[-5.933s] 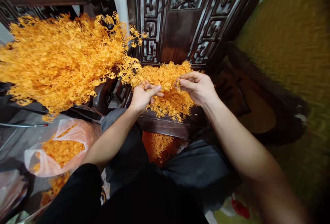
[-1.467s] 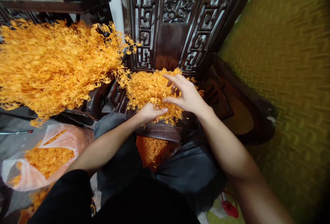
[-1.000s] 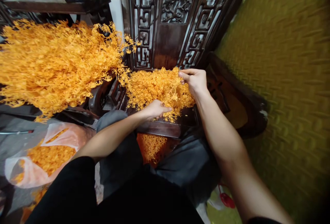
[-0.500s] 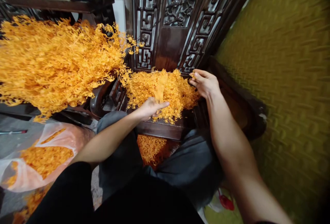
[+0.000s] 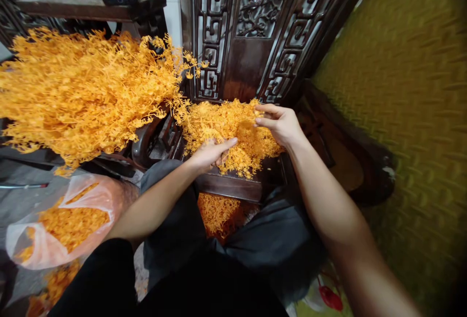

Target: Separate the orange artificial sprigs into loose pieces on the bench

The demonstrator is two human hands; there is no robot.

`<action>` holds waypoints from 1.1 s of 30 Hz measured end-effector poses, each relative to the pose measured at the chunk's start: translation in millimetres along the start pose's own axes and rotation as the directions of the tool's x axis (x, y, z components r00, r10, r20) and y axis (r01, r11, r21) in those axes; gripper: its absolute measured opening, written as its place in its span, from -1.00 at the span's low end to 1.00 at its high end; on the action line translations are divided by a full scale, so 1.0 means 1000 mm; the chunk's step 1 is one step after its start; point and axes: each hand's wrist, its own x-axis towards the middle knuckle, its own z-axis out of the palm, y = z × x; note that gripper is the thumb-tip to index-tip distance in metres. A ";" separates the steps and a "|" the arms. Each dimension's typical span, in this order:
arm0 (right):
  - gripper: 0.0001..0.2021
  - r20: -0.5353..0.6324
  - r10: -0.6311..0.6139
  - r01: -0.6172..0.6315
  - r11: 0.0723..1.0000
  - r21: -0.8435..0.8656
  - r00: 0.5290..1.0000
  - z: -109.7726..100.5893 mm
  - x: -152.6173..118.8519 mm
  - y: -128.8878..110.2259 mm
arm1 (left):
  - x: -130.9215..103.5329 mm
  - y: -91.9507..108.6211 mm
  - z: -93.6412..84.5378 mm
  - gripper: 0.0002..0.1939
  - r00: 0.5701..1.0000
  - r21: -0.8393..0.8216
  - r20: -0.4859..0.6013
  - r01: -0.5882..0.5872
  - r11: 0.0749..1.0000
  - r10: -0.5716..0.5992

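Leftward since the last look, my right hand (image 5: pixel 282 123) has come in over the right side of the orange plastic sprigs (image 5: pixel 251 149), which spread from the seat's (image 5: pixel 233 188) back edge almost to its front edge; its thumb and forefinger stand narrowly apart. My left hand (image 5: pixel 211 154) is curled, thumb out; I can't tell what it grips. Tangled stems could drag neighbours over that front edge if I tug. Beside the seat, the bigger orange heap (image 5: pixel 83 93) crowds my left side, its stray tips ready to snag; a plastic bag (image 5: pixel 45 249) sits below.
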 end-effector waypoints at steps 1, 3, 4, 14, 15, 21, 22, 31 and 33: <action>-0.53 0.064 -0.008 0.010 1.000 -0.027 0.998 0.006 -0.006 -0.003 | 0.002 0.001 0.000 -0.39 0.999 0.005 -0.049 0.004 1.000 -0.004; -0.58 0.186 -0.039 0.060 0.992 -0.110 0.982 0.019 -0.019 -0.008 | 0.005 0.002 0.001 -0.43 0.994 -0.031 -0.106 0.019 0.999 -0.023; -0.61 0.236 -0.060 0.099 0.983 -0.158 0.970 0.025 -0.025 -0.011 | 0.006 0.003 0.002 -0.47 0.991 -0.054 -0.133 -0.008 0.999 0.000; -0.83 0.134 -0.257 0.289 0.837 -0.464 0.957 0.041 -0.032 -0.020 | 0.001 0.008 -0.006 -0.61 0.996 -0.033 -0.082 -0.045 0.998 0.042; -0.82 0.093 -0.254 0.268 0.849 -0.456 0.963 0.038 -0.031 -0.021 | 0.001 0.008 -0.006 -0.62 0.995 -0.035 -0.092 -0.043 0.998 0.039; -0.78 0.169 -0.130 0.185 0.910 -0.371 0.977 0.037 -0.040 -0.029 | 0.007 0.006 -0.008 -0.62 0.994 -0.100 -0.078 -0.081 0.992 0.073; -0.79 0.185 -0.131 0.194 0.903 -0.382 0.974 0.039 -0.042 -0.031 | 0.008 0.004 -0.009 -0.61 0.994 -0.091 -0.084 -0.081 0.993 0.073; -0.83 0.277 -0.125 0.222 0.909 -0.354 0.953 0.048 -0.048 -0.034 | 0.006 0.003 -0.009 -0.69 0.981 -0.003 -0.137 -0.136 0.991 0.134; -0.84 0.284 -0.110 0.190 0.943 -0.275 0.952 0.051 -0.049 -0.030 | 0.005 0.005 -0.007 -0.74 0.970 0.051 -0.157 -0.182 0.982 0.188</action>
